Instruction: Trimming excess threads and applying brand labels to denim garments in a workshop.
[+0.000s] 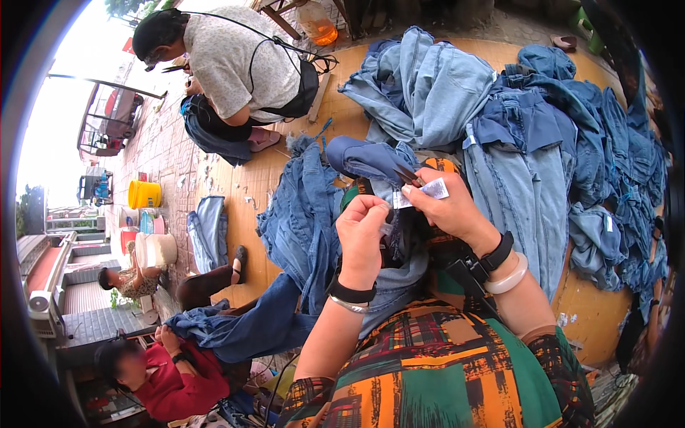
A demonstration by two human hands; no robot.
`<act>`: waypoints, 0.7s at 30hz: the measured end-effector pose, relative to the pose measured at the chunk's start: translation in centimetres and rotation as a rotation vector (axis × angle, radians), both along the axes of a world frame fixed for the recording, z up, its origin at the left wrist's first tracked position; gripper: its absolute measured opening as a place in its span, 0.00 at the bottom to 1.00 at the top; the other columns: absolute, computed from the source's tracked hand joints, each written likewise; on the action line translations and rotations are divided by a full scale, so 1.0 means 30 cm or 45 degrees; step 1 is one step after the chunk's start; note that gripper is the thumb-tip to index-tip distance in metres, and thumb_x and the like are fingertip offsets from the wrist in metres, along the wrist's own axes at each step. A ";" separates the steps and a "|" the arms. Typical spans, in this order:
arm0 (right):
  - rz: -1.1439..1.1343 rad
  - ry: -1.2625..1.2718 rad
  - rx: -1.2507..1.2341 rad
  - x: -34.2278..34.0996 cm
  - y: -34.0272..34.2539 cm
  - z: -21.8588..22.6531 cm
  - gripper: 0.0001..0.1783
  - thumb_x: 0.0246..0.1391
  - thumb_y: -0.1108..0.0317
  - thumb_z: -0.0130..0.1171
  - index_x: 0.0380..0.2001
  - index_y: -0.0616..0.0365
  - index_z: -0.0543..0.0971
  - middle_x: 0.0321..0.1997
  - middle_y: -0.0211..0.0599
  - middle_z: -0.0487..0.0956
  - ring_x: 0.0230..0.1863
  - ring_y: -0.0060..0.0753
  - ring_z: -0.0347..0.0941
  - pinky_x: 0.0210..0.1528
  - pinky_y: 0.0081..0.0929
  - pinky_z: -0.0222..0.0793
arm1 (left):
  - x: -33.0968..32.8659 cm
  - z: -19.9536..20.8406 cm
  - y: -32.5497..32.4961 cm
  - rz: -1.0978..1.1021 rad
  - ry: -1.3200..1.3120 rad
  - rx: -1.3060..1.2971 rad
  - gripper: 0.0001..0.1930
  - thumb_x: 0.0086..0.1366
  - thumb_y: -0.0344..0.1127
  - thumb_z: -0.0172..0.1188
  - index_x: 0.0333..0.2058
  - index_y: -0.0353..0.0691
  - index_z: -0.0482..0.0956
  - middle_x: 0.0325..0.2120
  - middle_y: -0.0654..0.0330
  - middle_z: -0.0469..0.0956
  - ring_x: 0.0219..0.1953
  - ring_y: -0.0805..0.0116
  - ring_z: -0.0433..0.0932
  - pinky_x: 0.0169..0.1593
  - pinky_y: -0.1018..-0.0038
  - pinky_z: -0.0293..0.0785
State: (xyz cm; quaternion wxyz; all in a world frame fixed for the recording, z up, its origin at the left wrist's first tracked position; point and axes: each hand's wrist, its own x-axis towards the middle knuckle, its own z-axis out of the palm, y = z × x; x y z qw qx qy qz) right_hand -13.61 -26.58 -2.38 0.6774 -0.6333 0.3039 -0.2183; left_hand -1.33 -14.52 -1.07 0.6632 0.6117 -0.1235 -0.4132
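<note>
While the right grip [451, 203] pinches a label [434, 188] and snips [407, 175] above jeans [401, 285], the left grip [361, 232] presses together just left.

The view is taken from the wearer's head, by the left of two fisheye cameras; it is aimed down past the patterned garment [442, 371] at the hands [362, 232], seen close up, while distant paving [170, 165] (tipped sideways) is caught toward the left rim.
</note>
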 end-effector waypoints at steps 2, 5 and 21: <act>-0.004 0.006 -0.038 -0.001 0.000 -0.005 0.17 0.56 0.63 0.60 0.19 0.60 0.68 0.12 0.27 0.67 0.14 0.16 0.63 0.17 0.23 0.55 | 0.011 0.007 -0.003 0.021 0.118 -0.011 0.01 0.59 0.25 0.59 0.30 0.38 0.77 0.24 0.71 0.74 0.22 0.86 0.66 0.26 0.86 0.59; -0.008 0.015 -0.134 0.000 -0.002 -0.016 0.18 0.56 0.63 0.60 0.20 0.61 0.68 0.12 0.28 0.66 0.15 0.18 0.61 0.19 0.25 0.55 | 0.021 0.021 -0.005 0.037 0.264 0.010 0.01 0.59 0.26 0.58 0.29 0.39 0.76 0.21 0.71 0.71 0.20 0.84 0.64 0.24 0.84 0.57; -0.023 0.014 -0.031 -0.001 0.004 0.017 0.11 0.58 0.64 0.59 0.29 0.61 0.77 0.15 0.24 0.71 0.14 0.14 0.65 0.16 0.20 0.57 | 0.180 0.074 0.003 0.186 0.158 -0.148 0.03 0.61 0.30 0.56 0.30 0.38 0.73 0.18 0.69 0.64 0.17 0.81 0.60 0.21 0.81 0.55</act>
